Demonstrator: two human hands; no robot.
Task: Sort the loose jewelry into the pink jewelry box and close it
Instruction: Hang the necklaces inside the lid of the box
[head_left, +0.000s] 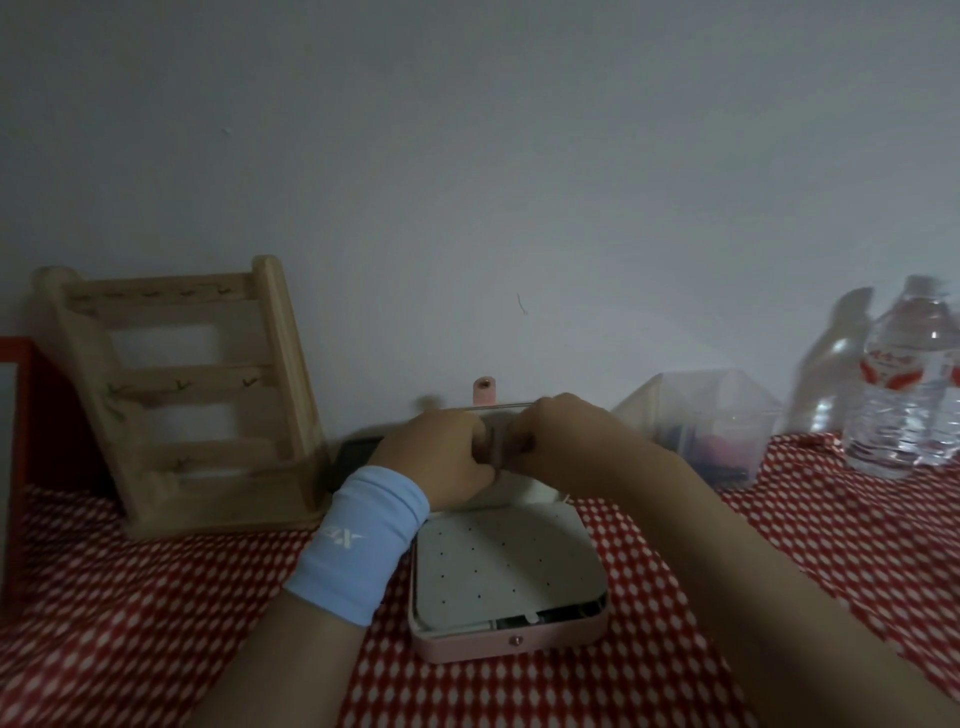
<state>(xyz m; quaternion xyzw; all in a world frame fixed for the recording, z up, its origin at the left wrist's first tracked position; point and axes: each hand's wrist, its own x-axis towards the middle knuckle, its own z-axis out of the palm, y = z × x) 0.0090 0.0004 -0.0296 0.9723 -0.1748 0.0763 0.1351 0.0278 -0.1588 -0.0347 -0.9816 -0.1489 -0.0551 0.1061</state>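
Head view: left hand (441, 457) and right hand (556, 441) meet at the upright lid (484, 394), fingers curled; whatever they pinch is hidden. Steadying the lid with one hand seems wise. The squarish pink jewelry box with grey dotted insert (511, 642) lies open on red-and-white cloth (156, 623), clasp toward the person, hinge toward the wall; no clear long axis.

Rack (176, 395) left of jewelry box (509, 640); container (711, 415), bottle (904, 384) right.
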